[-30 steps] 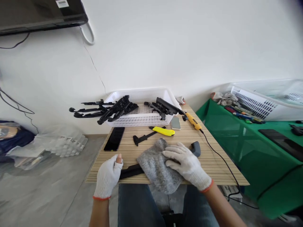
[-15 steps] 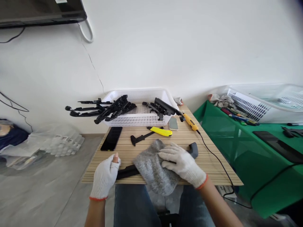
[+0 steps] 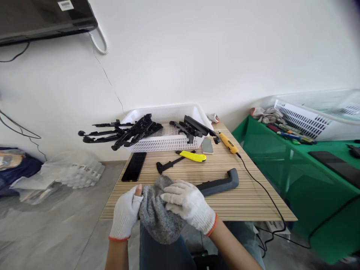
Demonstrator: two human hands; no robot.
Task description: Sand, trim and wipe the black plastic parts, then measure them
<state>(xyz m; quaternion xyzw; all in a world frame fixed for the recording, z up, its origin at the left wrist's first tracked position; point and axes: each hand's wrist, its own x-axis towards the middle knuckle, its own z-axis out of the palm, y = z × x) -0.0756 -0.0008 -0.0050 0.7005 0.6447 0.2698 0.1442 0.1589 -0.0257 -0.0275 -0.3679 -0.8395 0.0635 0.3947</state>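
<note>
Person at the counter (image 3: 261,206), both hands gloved. Long dark bar (image 3: 218,185) lies on the counter right in front, its middle and left part under a grey cloth (image 3: 161,219). Key relation: the bar's long axis runs slantwise, from near-left by the left hand (image 3: 126,212) out to far-right, ending in an upturned hook. Bare stretch comes out just beyond the right hand (image 3: 187,202), which is nearer the hook; left hand is well apart from it, at the opposite end.

Left hand: fingers curled in, thumb up against the cloth's left edge, apparently round the bar's end; cloth hides the contact. Right hand: fingers extended, close together, laid over the cloth; thumb hidden, so can't tell if it pinches the bar through it.

Beyond the hands: black caliper (image 3: 168,165) with a yellow knife (image 3: 193,156) lying across its far end, phone (image 3: 134,167) to the left, corded yellow tool (image 3: 229,144) to the right, white basket (image 3: 165,145) of black parts (image 3: 140,131) behind.
</note>
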